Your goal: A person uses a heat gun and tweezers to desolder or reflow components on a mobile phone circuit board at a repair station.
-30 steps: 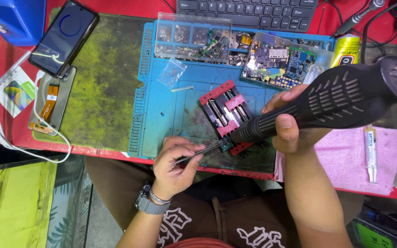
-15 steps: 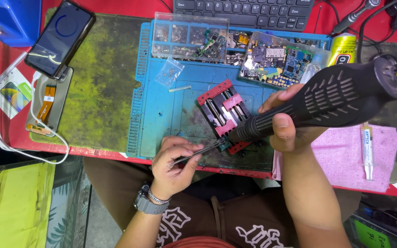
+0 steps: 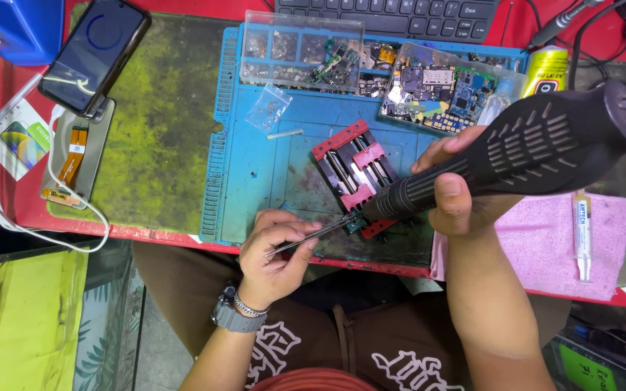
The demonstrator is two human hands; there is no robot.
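1. The right hand point(image 3: 465, 195) is clenching its fingers around a thick black hot-air handle point(image 3: 537, 156), which is slanting down to the left
2. The handle's nozzle is ending just beyond the right fingertips, at the near corner of a red board clamp point(image 3: 355, 177)
3. The left hand point(image 3: 278, 253) is pinching thin metal tweezers point(image 3: 311, 237) between thumb and fingers, and the tips are reaching right to the same corner, meeting the nozzle over a small green board piece point(image 3: 355, 224)
4. The clamp is sitting on a blue work mat point(image 3: 269, 170), just ahead of the left fingers
5. A pink cloth point(image 3: 545, 246) bearing a small syringe point(image 3: 582, 235) is lying right of the right hand, and a phone point(image 3: 96, 54) is lying far left of both hands
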